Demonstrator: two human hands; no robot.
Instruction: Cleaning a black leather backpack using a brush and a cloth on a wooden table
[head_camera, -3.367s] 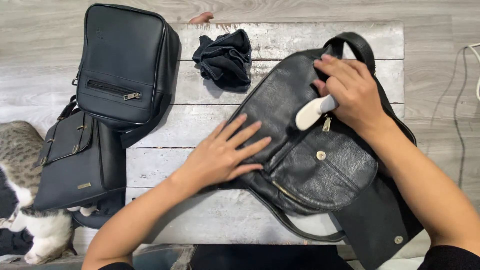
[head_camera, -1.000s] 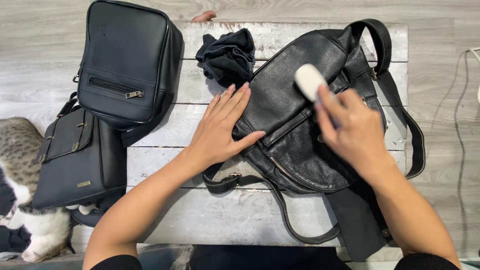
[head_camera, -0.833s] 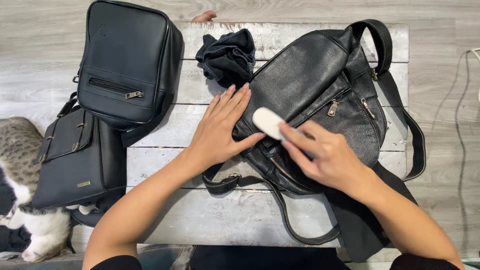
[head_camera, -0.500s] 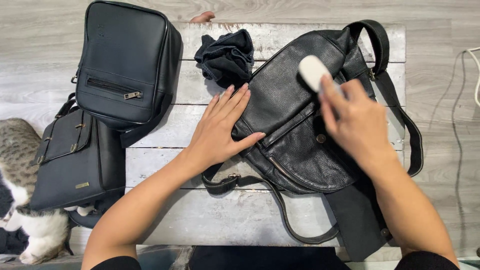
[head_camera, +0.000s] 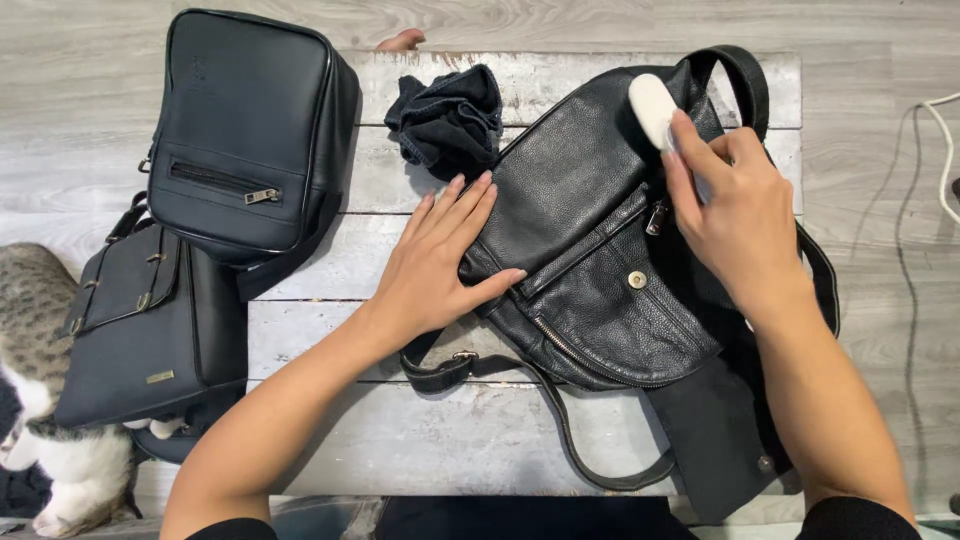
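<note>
A black pebbled-leather sling bag (head_camera: 590, 250) lies on a whitewashed wooden table (head_camera: 400, 440). My left hand (head_camera: 440, 265) presses flat on the bag's left edge, fingers spread. My right hand (head_camera: 735, 215) grips a small white brush (head_camera: 653, 108), whose head rests on the bag's upper part near the strap loop (head_camera: 735, 75). The brush's handle is hidden inside my fingers. The bag's zip pull and snap button show between my two hands.
A crumpled dark cloth (head_camera: 447, 118) lies at the table's far edge. A black boxy bag (head_camera: 245, 140) and a smaller black satchel (head_camera: 140, 320) sit at the left. A tabby-and-white cat (head_camera: 45, 400) stands on the floor at lower left. A white cable (head_camera: 940, 150) runs at right.
My right hand has swept the brush back and forth over the bag, and it is now up near the strap. The left hand has stayed pressed on the bag's left edge.
</note>
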